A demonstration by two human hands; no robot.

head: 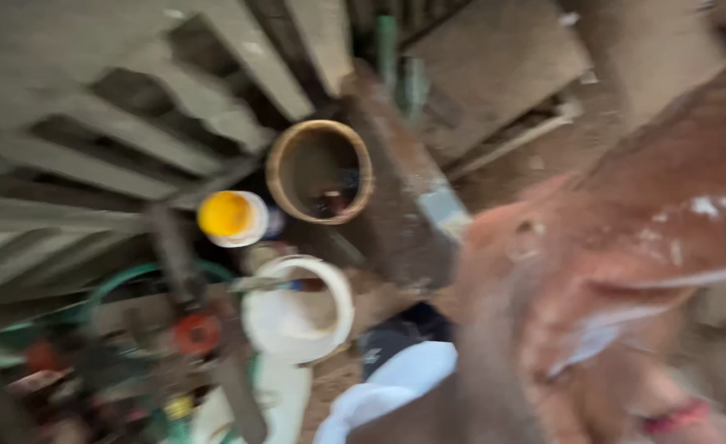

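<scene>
The whole view is smeared by motion. A large reddish-brown limb streaked with white smears fills the right side, close to the camera; it looks like my right hand (593, 271) and forearm. Its fingers cannot be made out, and I cannot see whether it holds anything. It hangs above a dark wooden plank (404, 197) and a white cloth or bag (396, 382) near the bottom. My left hand is out of sight.
Below stand a tan-rimmed round bucket (320, 171), a white jar with a yellow lid (229, 218) and a white bucket (297, 308). A green hose (132, 279) and a red item (197, 333) lie in clutter at lower left. Grey slats (132, 107) cover the upper left.
</scene>
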